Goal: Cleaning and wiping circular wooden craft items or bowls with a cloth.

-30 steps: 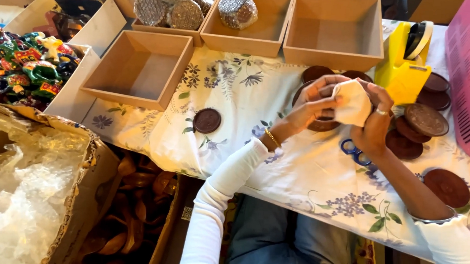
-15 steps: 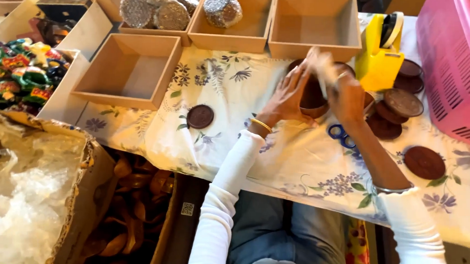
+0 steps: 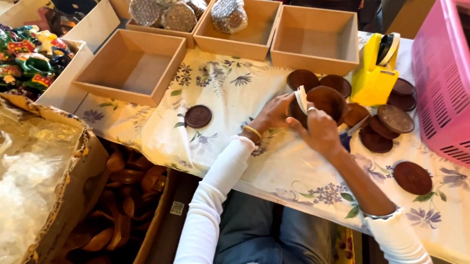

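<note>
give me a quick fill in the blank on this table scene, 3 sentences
Both hands, the left hand and the right hand, hold a round brown ____ over the floral tablecloth.
The tape dispenser is ____ in colour.
The basket at the right edge is ____.

Missing words: bowl; yellow; pink

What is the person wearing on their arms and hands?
Both arms are covered by long white sleeves, ribbed and snug. The left sleeve runs right down to the wrist, where a thin gold bangle sits just behind the left hand. The right sleeve is pushed up the forearm. The right hand wears a pale ring on one finger. There are no gloves.
</note>
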